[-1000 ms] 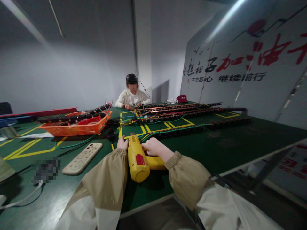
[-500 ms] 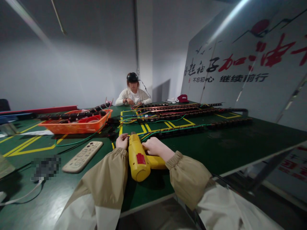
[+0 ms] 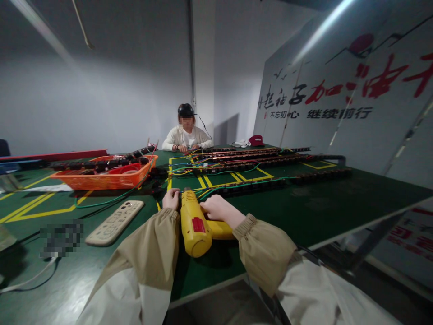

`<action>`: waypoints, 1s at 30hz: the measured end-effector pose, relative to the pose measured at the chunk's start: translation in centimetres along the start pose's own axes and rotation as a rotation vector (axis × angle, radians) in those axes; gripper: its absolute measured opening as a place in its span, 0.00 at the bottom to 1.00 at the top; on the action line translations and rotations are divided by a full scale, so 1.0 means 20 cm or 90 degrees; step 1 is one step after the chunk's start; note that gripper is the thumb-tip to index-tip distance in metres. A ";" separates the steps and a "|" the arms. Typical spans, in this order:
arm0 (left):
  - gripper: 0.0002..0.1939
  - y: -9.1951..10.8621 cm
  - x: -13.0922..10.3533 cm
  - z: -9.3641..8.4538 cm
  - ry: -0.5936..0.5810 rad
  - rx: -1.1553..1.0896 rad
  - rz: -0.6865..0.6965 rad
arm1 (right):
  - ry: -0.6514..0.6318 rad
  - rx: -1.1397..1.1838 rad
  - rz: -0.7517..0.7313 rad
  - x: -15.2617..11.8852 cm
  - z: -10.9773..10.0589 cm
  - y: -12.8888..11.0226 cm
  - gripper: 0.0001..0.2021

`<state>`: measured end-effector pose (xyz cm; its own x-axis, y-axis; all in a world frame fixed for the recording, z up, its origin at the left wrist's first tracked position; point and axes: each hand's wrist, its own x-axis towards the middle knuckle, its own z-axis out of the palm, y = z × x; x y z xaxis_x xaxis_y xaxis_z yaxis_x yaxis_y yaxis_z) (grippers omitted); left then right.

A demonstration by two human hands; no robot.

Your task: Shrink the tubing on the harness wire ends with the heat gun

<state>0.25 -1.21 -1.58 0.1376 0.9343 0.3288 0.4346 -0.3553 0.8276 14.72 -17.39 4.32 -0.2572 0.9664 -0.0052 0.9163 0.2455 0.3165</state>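
Note:
A yellow heat gun lies in front of me with its nozzle pointing away and its handle to the right. My right hand is closed around the gun near where the handle meets the body, fingertips partly hidden. Left of the nozzle, my left hand has its fingers bent together; what they hold, if anything, is too small to make out. Green and yellow wires run beside the nozzle towards a long dark strip of parts.
An orange basket with dark parts stands left. A phone and a blurred dark object lie nearer. More dark strips extend across the green table. Opposite sits a person; a red cap lies behind.
The view has shifted slightly. Both hands and the heat gun keep nearly the same positions.

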 end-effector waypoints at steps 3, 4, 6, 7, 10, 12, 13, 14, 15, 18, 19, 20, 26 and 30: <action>0.09 0.00 0.01 -0.01 -0.015 0.025 0.008 | -0.002 -0.003 0.000 0.00 0.01 0.00 0.16; 0.09 0.00 0.01 -0.01 -0.018 0.030 0.010 | -0.004 -0.004 -0.001 0.01 0.01 0.00 0.16; 0.08 0.01 0.01 -0.01 -0.017 0.036 0.010 | -0.008 -0.007 -0.003 0.01 0.01 0.00 0.16; 0.08 0.01 0.01 0.00 -0.015 0.037 0.010 | -0.010 -0.008 -0.005 0.01 0.01 0.01 0.16; 0.08 0.01 0.00 0.00 -0.006 0.033 0.013 | -0.014 -0.011 -0.011 0.02 0.02 0.01 0.15; 0.09 0.02 0.00 0.00 0.002 0.030 0.014 | -0.016 -0.011 -0.015 0.03 0.03 0.01 0.15; 0.10 0.02 0.00 0.00 0.005 0.029 0.013 | -0.017 -0.010 -0.017 0.03 0.03 0.01 0.15; 0.10 0.02 0.00 0.00 0.008 0.029 0.013 | -0.017 -0.008 -0.020 0.03 0.03 0.01 0.15; 0.10 0.02 0.00 0.00 0.008 0.029 0.016 | -0.018 -0.006 -0.022 0.02 0.02 0.01 0.15; 0.11 0.01 0.01 0.00 0.006 -0.002 0.031 | -0.017 0.001 -0.029 0.02 0.01 0.02 0.15; 0.12 0.01 0.01 0.00 0.006 -0.023 0.034 | -0.015 0.004 -0.031 0.02 0.01 0.02 0.15; 0.13 0.00 0.01 0.00 0.010 -0.044 0.034 | -0.012 0.006 -0.032 0.03 0.01 0.02 0.15; 0.15 -0.02 0.05 0.00 0.027 -0.150 -0.013 | 0.019 0.028 -0.033 0.10 0.04 0.02 0.15; 0.16 0.01 0.03 0.01 0.013 -0.275 -0.079 | 0.039 0.045 -0.033 0.11 0.05 0.02 0.15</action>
<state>0.56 -0.65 -1.34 0.0890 0.9714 0.2203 0.0344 -0.2240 0.9740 14.96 -15.09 3.43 -0.3213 0.9461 0.0396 0.9201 0.3021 0.2493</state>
